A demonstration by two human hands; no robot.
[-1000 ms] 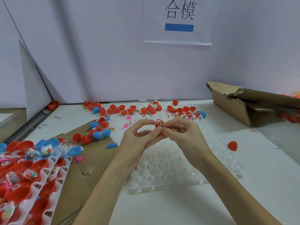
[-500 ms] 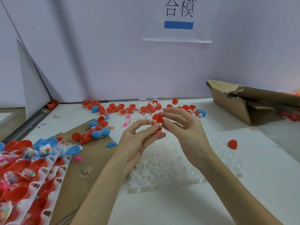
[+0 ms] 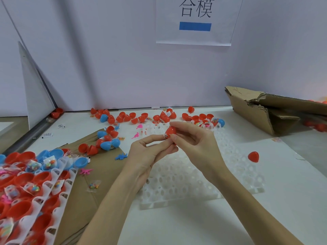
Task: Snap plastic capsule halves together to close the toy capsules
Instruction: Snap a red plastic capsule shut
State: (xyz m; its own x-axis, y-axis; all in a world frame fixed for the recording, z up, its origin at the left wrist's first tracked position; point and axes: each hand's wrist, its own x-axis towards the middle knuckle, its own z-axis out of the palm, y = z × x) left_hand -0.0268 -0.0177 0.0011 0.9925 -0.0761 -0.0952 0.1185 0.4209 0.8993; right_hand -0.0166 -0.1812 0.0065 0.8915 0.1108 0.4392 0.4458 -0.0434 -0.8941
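Both hands meet above the far part of the white perforated tray (image 3: 194,183) that lies in the middle of the table (image 3: 265,218). The right hand (image 3: 196,144) pinches a red capsule (image 3: 170,131) between thumb and curled fingers, its remaining fingers loosely spread. The left hand (image 3: 146,154) grips the same capsule from below, thumb and forefinger closed around its lower end, where a scrap of printed paper shows at the seam. Loose red and blue capsule halves (image 3: 159,117) are strewn along the table's far edge. One red half (image 3: 253,156) lies alone toward the right edge. Trays of filled halves (image 3: 26,191) crowd the left edge.
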